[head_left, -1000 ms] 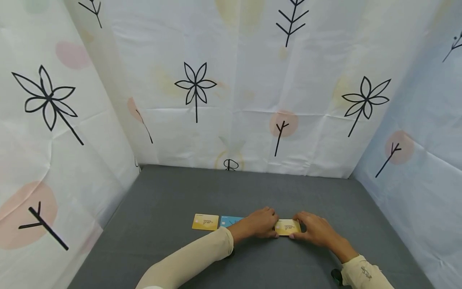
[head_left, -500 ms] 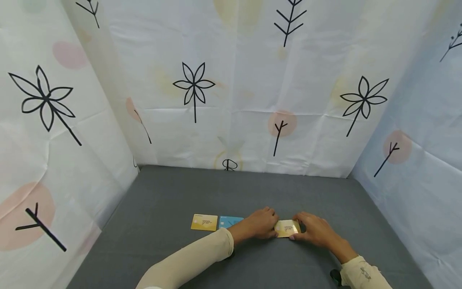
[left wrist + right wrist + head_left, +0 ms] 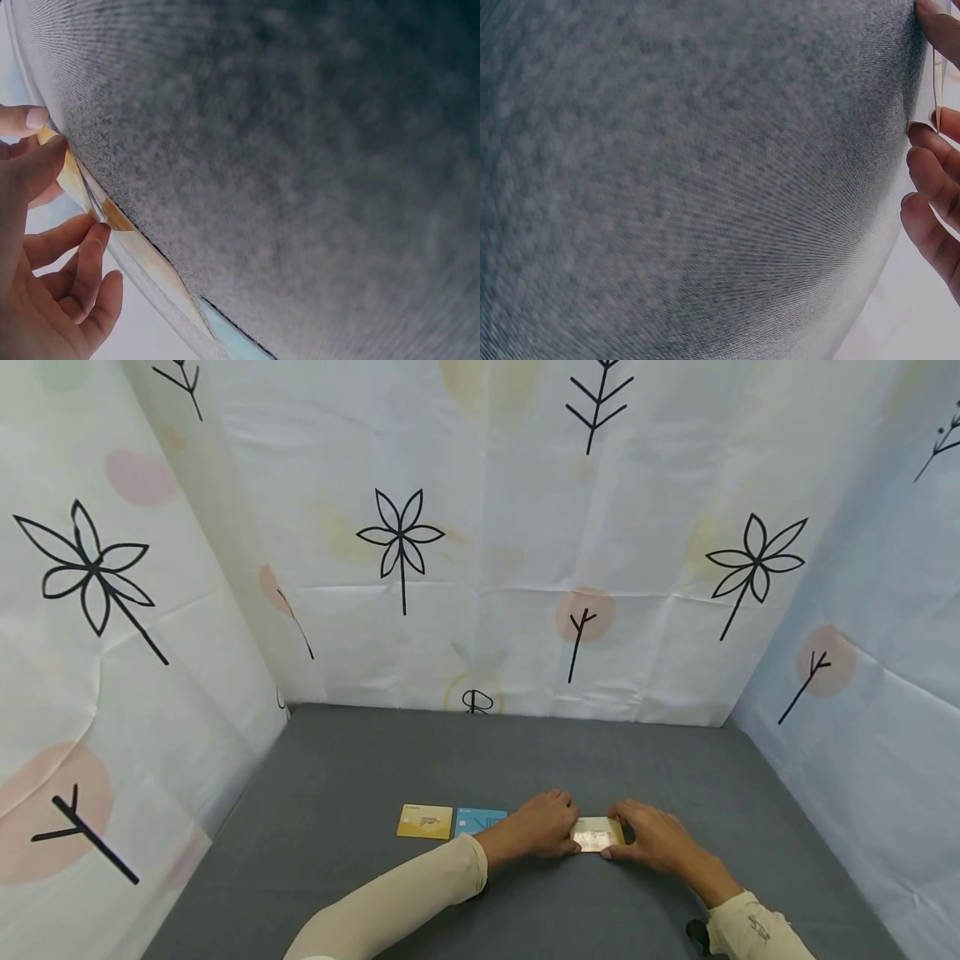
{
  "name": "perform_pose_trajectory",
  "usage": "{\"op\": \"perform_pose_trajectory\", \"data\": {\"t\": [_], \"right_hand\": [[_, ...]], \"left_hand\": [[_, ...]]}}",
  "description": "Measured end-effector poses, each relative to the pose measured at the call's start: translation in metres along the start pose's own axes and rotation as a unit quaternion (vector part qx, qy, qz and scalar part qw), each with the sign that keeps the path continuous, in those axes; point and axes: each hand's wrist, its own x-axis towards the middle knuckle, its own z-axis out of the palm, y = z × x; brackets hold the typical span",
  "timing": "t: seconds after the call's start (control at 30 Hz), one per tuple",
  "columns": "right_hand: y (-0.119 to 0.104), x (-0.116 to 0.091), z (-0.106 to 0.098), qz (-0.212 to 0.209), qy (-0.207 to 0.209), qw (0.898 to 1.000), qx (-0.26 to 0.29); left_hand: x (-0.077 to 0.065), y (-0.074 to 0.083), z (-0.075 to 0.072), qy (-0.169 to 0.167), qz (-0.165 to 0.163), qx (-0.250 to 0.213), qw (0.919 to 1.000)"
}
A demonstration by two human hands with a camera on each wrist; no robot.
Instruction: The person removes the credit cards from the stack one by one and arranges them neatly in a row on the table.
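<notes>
A yellow bank card [image 3: 597, 834] is held between both hands, right of two other cards; its face shines with glare in the head view. My left hand [image 3: 536, 824] pinches its left side between thumb and fingers. At the right side, my right hand [image 3: 654, 837] grips it with thumb and fingertips. The left wrist view shows the held card [image 3: 71, 178] edge-on and tilted, close over the table. Beside it lies another pale yellow card [image 3: 161, 274], which my left hand hides in the head view.
On the grey table [image 3: 420, 760], a yellow card [image 3: 424, 822] and a blue card [image 3: 478, 821] lie side by side to the left, the blue one partly covered by my left wrist. White patterned cloth [image 3: 487, 643] walls the table at the back and sides.
The held card has tipped and come slightly toward me, and glare now washes over its print. Both hands stay almost in place; the head view has shifted a little.
</notes>
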Motion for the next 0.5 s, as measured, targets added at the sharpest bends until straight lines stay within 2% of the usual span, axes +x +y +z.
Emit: {"op": "perform_pose_trajectory", "data": {"t": [0.5], "right_hand": [[-0.0022,0.0003,-0.0007,0.015,-0.007,1.0,-0.005]], "left_hand": [[-0.0012,0.0015,-0.0022,-0.001,0.0,0.012,0.9999]]}}
